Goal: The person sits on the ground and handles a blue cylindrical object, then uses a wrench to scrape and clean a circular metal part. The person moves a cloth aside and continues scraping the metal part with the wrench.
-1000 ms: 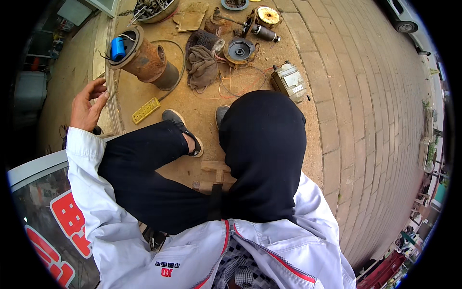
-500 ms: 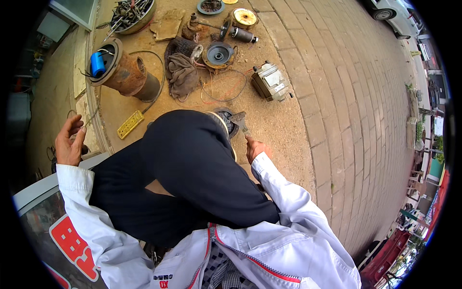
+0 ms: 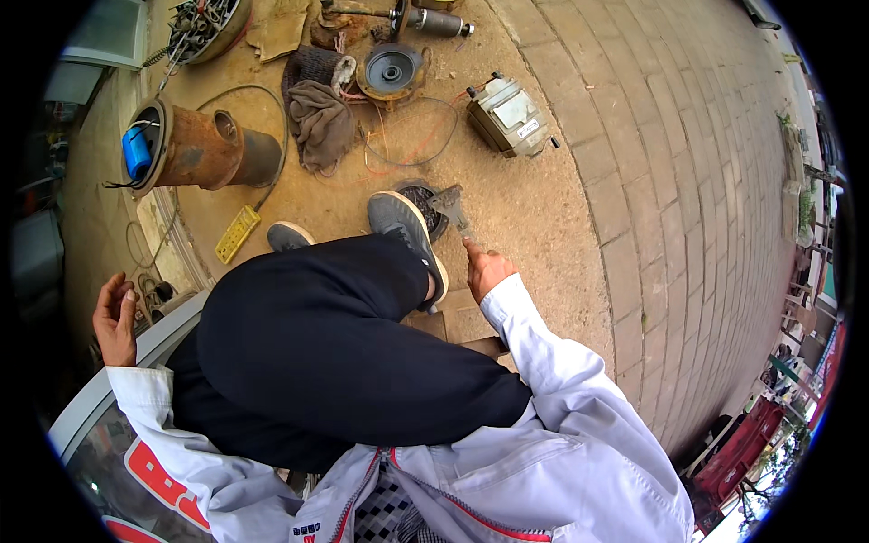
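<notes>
My right hand reaches forward over the sandy ground, fingers closed around the handle of a grey metal tool. The tool's head rests against a dark round part that lies by my grey shoe. My left hand is out to the left with its fingers apart and nothing in it, just above the rim of a glass-topped cabinet. My dark trouser legs hide the middle of the picture.
A rusty flanged cylinder with a blue item in it lies at the left, a yellow strip beside it. Farther off are a brown rag, a round disc, orange wire loops and a grey box-shaped unit. Brick paving runs along the right.
My right hand has come out from behind my knee and closed on the metal tool. My legs have swung left and my left hand has dropped lower at the left.
</notes>
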Demonstrator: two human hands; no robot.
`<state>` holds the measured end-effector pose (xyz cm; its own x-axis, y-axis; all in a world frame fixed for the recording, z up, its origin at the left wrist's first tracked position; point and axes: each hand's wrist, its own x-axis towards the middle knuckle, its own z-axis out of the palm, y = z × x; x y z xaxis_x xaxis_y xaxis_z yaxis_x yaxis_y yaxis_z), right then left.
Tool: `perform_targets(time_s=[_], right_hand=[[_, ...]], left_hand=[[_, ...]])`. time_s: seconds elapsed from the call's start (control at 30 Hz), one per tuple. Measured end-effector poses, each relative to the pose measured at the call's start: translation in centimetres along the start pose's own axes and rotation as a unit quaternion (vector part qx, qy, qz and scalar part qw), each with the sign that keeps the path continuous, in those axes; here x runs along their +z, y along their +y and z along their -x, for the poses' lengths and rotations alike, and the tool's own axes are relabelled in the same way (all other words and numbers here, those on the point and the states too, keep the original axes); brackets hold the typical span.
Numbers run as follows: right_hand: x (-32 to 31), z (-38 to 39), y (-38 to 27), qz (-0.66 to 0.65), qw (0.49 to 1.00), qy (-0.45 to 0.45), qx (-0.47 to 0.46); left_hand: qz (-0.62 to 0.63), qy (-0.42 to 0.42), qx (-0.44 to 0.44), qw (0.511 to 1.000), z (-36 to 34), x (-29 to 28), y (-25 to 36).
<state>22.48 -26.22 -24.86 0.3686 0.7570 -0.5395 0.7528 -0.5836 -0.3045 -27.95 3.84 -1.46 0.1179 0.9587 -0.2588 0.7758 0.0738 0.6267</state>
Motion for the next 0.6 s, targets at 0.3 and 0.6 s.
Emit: perform_targets(time_s=[0.3, 0.6], right_hand=[[-0.4, 0.6, 1.0, 0.038, 0.996, -0.079, 0.035], [0.2, -0.6, 0.8, 0.047, 0.998, -0.031, 0.005]], left_hand=[[-0.065, -0.004, -0.006, 0.998, 0.2, 1.2, 0.8], [-0.07, -0.034, -0.02, 0.997, -1.2, 1.7, 1.5]])
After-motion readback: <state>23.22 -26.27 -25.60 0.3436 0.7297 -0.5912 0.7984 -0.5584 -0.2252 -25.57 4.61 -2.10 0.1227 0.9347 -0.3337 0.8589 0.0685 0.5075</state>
